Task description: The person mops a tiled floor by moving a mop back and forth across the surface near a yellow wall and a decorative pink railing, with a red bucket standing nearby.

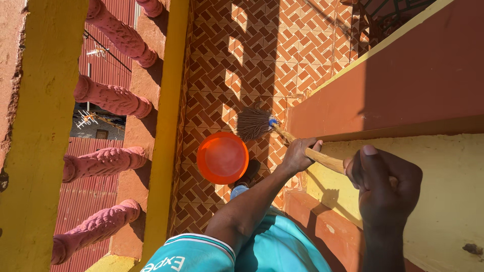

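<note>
A mop with a wooden handle [328,161] and a grey-brown string head [253,123] rests its head on the patterned tile floor [262,55]. My left hand [298,154] grips the handle lower down, closer to the mop head. My right hand [384,187] is closed around the handle's upper end, close to the camera. An orange round bucket [222,157] stands on the tiles just beside the mop head.
A balustrade with pink moulded balusters [112,98] and a yellow rail [35,151] runs along the left. A red-brown and yellow wall [418,90] rises on the right. Red corrugated roofs show beyond the railing. My foot is beside the bucket.
</note>
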